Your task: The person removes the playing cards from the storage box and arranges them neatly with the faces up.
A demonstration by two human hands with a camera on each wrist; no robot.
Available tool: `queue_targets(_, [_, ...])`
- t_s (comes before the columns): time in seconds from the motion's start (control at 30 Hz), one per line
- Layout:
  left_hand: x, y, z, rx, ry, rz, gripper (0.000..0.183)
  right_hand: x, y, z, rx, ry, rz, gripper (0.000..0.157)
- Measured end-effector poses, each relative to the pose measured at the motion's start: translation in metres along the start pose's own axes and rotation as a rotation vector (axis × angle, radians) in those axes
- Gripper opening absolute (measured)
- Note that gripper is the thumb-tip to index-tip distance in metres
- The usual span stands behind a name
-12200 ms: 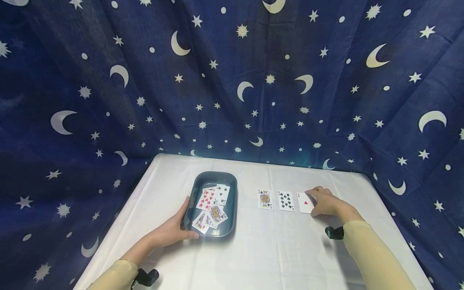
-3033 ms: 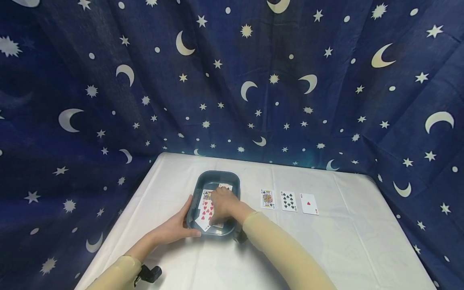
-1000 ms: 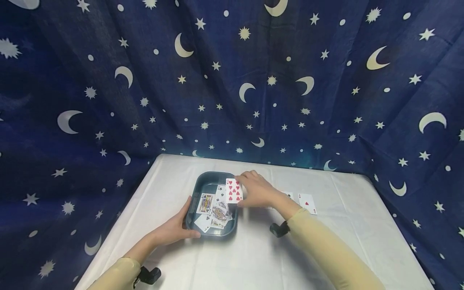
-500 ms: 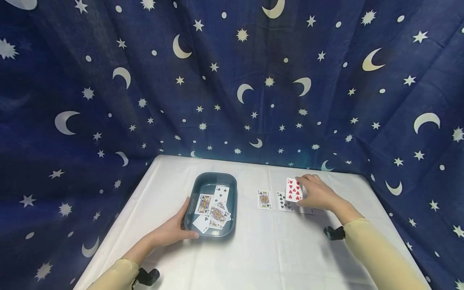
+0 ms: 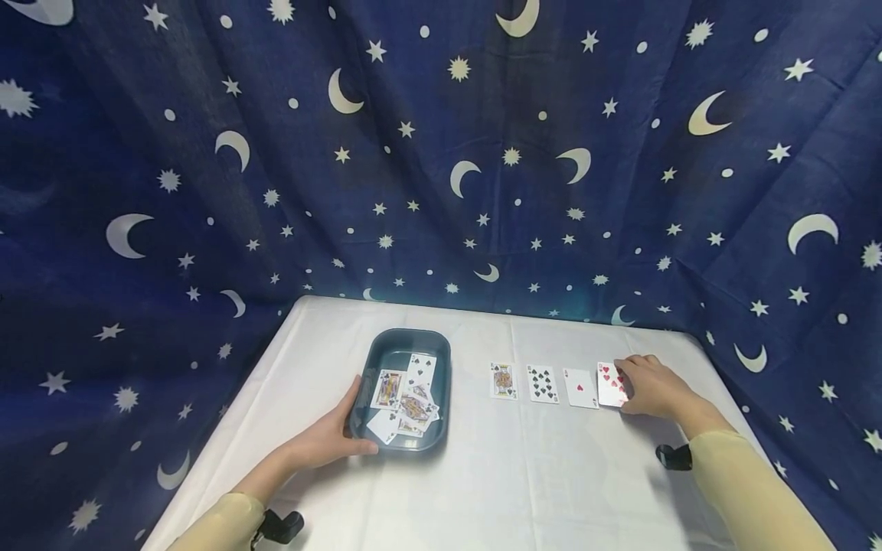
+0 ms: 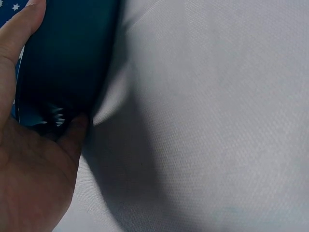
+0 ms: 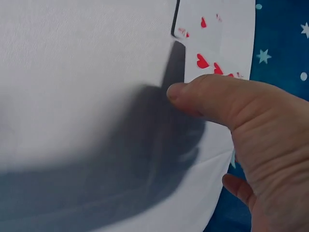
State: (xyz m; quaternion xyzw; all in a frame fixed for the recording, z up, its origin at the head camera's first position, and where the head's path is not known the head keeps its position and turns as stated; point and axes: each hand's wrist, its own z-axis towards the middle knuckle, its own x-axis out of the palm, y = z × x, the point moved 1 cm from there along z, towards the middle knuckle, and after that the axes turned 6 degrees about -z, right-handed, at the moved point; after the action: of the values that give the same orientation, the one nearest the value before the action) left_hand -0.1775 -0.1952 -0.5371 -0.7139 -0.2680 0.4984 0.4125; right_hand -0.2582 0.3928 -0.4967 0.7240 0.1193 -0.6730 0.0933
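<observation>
Resting on the white tablecloth (image 5: 475, 490), the dark teal tray (image 5: 393, 357) is steadied by the left hand (image 5: 331, 441), spread wide; now, by the narrowed right hand (image 5: 658, 390), the multi-pip heart card (image 5: 608, 386) is pinched just beside the ace of hearts (image 5: 580, 388), best released flat and squared.

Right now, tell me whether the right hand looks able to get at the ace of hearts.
Probably yes: the ace of hearts lies uncovered, beside the many-heart card. The right hand would likely need to let go of that second card first.
</observation>
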Motion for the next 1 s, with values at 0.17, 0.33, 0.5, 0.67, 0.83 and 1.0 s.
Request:
queue_targets(0.17, [0.000,-0.001,-0.001,0.001,-0.001,-0.008,0.123,0.007,-0.004,-0.004,0.030,0.053,0.009,0.081])
queue_targets(0.33, [0.000,-0.005,-0.004,0.003,-0.005,-0.005,0.122,0.015,-0.008,-0.003,0.053,0.114,0.041,0.080])
queue_targets(0.5, [-0.001,-0.020,-0.010,0.000,-0.007,-0.037,0.120,0.020,-0.010,0.002,0.067,0.153,0.050,0.081])
queue_targets(0.67, [0.000,-0.020,-0.009,-0.008,-0.013,-0.019,0.121,0.019,-0.012,0.005,0.078,0.204,0.067,0.083])
queue_targets(0.83, [0.001,-0.005,-0.003,-0.011,-0.016,0.004,0.121,0.015,-0.012,0.006,0.073,0.233,0.089,0.081])
queue_targets(1.0, [0.000,0.000,0.000,-0.012,-0.008,-0.012,0.123,0.015,-0.010,0.006,0.087,0.261,0.109,0.080])
